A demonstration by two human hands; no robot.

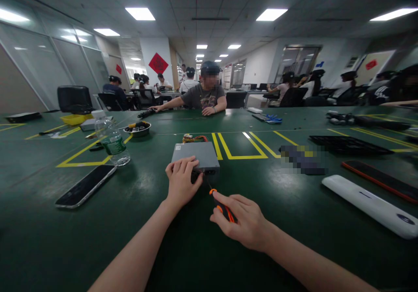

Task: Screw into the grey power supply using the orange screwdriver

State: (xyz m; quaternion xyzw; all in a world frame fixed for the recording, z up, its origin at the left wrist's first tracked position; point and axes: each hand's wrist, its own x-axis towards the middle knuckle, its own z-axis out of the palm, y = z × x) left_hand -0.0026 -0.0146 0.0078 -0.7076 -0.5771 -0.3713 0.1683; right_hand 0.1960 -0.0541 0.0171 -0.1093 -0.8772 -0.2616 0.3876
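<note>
A grey metal box (196, 151) with a dark socket on its near side rests on the green table (143, 248); a bundle of coloured wires (195, 139) comes out behind it. My left hand (183, 176) grips the box's near left part, fingers over the top and thumb at the near face. In my right hand (243, 220) is a screwdriver (225, 209) with an orange and black handle, its thin shaft pointing at the box's near face. Whether the tip touches the box is too small to tell.
Left of the box are a phone (85, 186), a water bottle (112, 141) and a metal bowl (139, 129). To the right lie a white device (369, 205), a black-and-orange bar (380, 180) and a black tray (349, 145). A person (205, 93) sits opposite.
</note>
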